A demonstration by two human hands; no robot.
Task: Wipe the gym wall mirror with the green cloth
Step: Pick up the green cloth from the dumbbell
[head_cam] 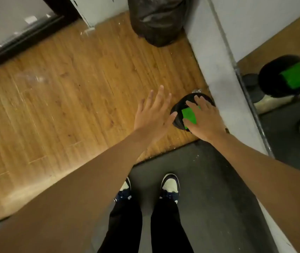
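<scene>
A folded green cloth (189, 115) lies on top of a round black object (177, 115) on the floor, at the foot of a grey wall pillar (216, 70). My right hand (203, 119) rests flat on the cloth, with the fingers laid over it and the thumb along its near edge. My left hand (153, 114) hovers just left of the black object with its fingers spread, holding nothing. The wall mirror (291, 121) fills the right side and reflects the green cloth and the black object.
A black rubbish bag (156, 21) stands at the top against the wall. Wooden flooring (63, 92) spreads to the left and a dark rubber mat (209, 179) lies under my shoes (170, 185). A dark threshold (17, 41) crosses the top left.
</scene>
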